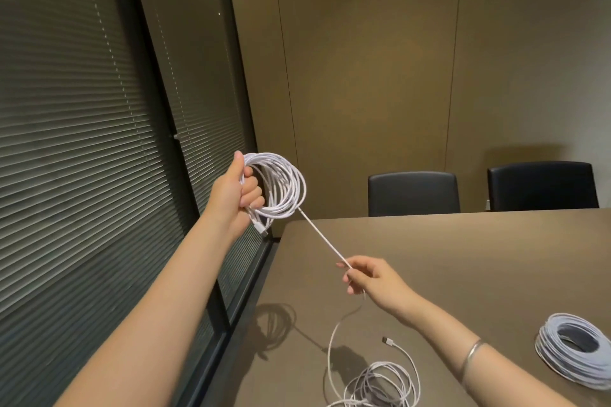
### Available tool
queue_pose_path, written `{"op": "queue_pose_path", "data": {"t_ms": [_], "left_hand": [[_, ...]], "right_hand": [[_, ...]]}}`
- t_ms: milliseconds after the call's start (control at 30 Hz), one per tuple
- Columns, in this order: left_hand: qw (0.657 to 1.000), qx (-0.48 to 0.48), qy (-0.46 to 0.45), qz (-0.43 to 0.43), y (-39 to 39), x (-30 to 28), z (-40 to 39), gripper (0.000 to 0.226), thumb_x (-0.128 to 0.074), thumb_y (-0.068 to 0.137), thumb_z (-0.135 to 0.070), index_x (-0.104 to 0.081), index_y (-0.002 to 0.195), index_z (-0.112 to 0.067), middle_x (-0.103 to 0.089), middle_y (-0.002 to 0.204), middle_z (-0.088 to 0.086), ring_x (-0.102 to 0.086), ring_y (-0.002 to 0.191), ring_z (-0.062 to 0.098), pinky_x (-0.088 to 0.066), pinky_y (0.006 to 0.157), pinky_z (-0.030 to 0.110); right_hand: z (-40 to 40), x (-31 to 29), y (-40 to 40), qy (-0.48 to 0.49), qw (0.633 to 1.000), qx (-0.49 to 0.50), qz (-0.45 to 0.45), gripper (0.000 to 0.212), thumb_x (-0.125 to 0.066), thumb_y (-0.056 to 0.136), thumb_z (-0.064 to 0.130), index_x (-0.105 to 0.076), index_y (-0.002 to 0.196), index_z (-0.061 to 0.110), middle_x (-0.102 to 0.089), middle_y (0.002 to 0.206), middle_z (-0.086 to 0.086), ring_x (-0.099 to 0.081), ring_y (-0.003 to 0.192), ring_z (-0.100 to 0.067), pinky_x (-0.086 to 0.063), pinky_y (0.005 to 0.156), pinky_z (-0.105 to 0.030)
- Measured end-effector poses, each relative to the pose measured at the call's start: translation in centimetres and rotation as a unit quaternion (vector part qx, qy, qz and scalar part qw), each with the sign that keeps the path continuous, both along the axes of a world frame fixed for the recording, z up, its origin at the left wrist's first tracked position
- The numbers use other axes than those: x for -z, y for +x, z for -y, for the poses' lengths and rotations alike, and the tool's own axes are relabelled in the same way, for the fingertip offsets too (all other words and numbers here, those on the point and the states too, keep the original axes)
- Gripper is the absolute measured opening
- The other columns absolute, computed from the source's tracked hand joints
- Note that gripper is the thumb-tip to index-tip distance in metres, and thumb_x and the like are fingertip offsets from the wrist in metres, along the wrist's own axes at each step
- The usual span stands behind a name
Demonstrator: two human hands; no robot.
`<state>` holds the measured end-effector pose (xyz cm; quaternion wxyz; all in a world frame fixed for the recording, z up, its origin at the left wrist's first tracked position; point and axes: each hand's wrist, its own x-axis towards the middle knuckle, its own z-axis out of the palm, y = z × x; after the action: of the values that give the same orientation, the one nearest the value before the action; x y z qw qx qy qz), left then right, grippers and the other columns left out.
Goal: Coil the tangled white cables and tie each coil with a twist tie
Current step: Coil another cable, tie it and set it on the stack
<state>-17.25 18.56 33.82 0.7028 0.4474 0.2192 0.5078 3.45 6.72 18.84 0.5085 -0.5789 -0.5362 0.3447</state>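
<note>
My left hand (236, 192) is raised off the table's left edge and grips a coil of white cable (284, 185), with a plug end hanging below the fist. From the coil a taut strand (322, 236) runs down to my right hand (370, 277), which pinches it above the table. Below that hand the cable drops to a loose tangle of white cable (380, 383) on the table, with a USB plug (386, 340) lying beside it. No twist tie is visible.
A wound spool of pale cable (575, 353) lies at the right edge of the brown table (463, 258). Two black chairs (413, 192) stand behind the table. Window blinds (82, 142) fill the left side.
</note>
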Motion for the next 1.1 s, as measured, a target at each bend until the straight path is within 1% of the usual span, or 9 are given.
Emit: {"op": "queue_pose_path", "data": {"t_ms": [200,367,500,600,667,733,833,933,1100], "left_hand": [[0.99,-0.108,0.056,-0.078,0.5,1.1,-0.5,0.042,-0.044,0.102,-0.047,-0.044,0.07,-0.019,-0.026,0.046,-0.005,-0.022,0.038,0.009,-0.025,0.042,0.024],[0.964,-0.148,0.123,-0.185,1.4,2.1,-0.4,0.042,-0.045,0.102,-0.042,-0.041,0.066,-0.02,-0.034,0.045,-0.003,-0.03,0.039,0.012,-0.029,0.043,0.026],[0.928,-0.105,0.174,-0.313,2.1,3.1,0.7,0.046,-0.047,0.101,-0.041,-0.053,0.067,-0.01,-0.051,0.051,0.008,-0.05,0.043,0.02,-0.044,0.053,0.03],[0.893,0.011,0.198,-0.403,2.5,3.5,2.5,0.045,-0.049,0.1,-0.042,-0.069,0.088,-0.003,-0.066,0.071,0.023,-0.061,0.062,0.023,-0.05,0.058,0.026],[0.883,0.082,0.184,-0.424,3.0,3.7,3.9,0.036,-0.053,0.097,-0.033,-0.067,0.079,-0.006,-0.062,0.069,0.021,-0.059,0.059,0.022,-0.048,0.053,0.023],[0.885,0.144,0.123,-0.425,3.3,3.7,5.1,0.031,-0.052,0.096,-0.028,-0.058,0.071,-0.011,-0.049,0.053,0.008,-0.045,0.043,0.016,-0.039,0.046,0.022],[0.886,0.244,0.049,-0.392,3.5,3.7,5.4,0.047,-0.049,0.098,-0.05,-0.039,0.062,-0.021,-0.02,0.049,-0.005,-0.015,0.037,0.008,-0.022,0.038,0.02],[0.863,0.305,0.026,-0.403,3.3,3.1,5.4,0.057,-0.041,0.093,-0.068,-0.041,0.062,-0.02,-0.016,0.047,-0.007,-0.008,0.038,0.008,-0.015,0.035,0.019],[0.841,0.361,0.009,-0.403,3.0,2.9,5.2,0.052,-0.049,0.086,-0.066,-0.049,0.07,-0.016,-0.018,0.044,-0.008,-0.007,0.037,0.008,-0.014,0.034,0.018]], "right_hand": [[0.3,-1.9,-1.3,0.089,0.94,0.02,0.328,0.031,-0.053,0.097,0.018,-0.062,0.127,0.019,-0.045,0.082,0.009,-0.046,0.076,-0.003,-0.031,0.071,-0.007],[1.7,-5.2,-3.8,0.192,0.91,-0.001,0.367,0.007,-0.061,0.092,0.024,-0.06,0.098,0.021,-0.058,0.086,0.006,-0.049,0.074,-0.009,-0.044,0.072,-0.028],[2.5,-7.8,-4.9,0.243,0.883,0.008,0.402,0.012,-0.06,0.091,0.032,-0.05,0.092,0.026,-0.062,0.087,0.009,-0.051,0.073,-0.01,-0.045,0.065,-0.032],[2.2,-8.9,-5.0,0.266,0.879,0.037,0.393,0.014,-0.062,0.089,0.035,-0.049,0.09,0.031,-0.063,0.082,0.01,-0.051,0.069,-0.01,-0.044,0.062,-0.032],[1.9,-9.3,-4.6,0.269,0.887,0.053,0.373,0.016,-0.064,0.087,0.033,-0.048,0.088,0.031,-0.061,0.078,0.012,-0.052,0.069,-0.01,-0.046,0.062,-0.034],[1.6,-9.4,-4.0,0.27,0.902,0.056,0.331,0.017,-0.068,0.085,0.031,-0.051,0.084,0.028,-0.06,0.077,0.013,-0.054,0.069,-0.008,-0.048,0.063,-0.033],[1.4,-9.3,-3.1,0.262,0.926,0.068,0.262,0.027,-0.077,0.077,0.03,-0.051,0.075,0.024,-0.056,0.068,0.012,-0.049,0.063,-0.007,-0.042,0.059,-0.027],[1.4,-9.1,-2.4,0.232,0.942,0.087,0.225,0.035,-0.082,0.07,0.035,-0.05,0.07,0.021,-0.053,0.061,0.009,-0.044,0.057,-0.006,-0.036,0.054,-0.021],[1.3,-8.3,-0.8,0.166,0.98,0.048,0.097,0.034,-0.082,0.069,0.042,-0.056,0.067,0.02,-0.054,0.059,0.01,-0.046,0.057,-0.006,-0.038,0.055,-0.018]]}}
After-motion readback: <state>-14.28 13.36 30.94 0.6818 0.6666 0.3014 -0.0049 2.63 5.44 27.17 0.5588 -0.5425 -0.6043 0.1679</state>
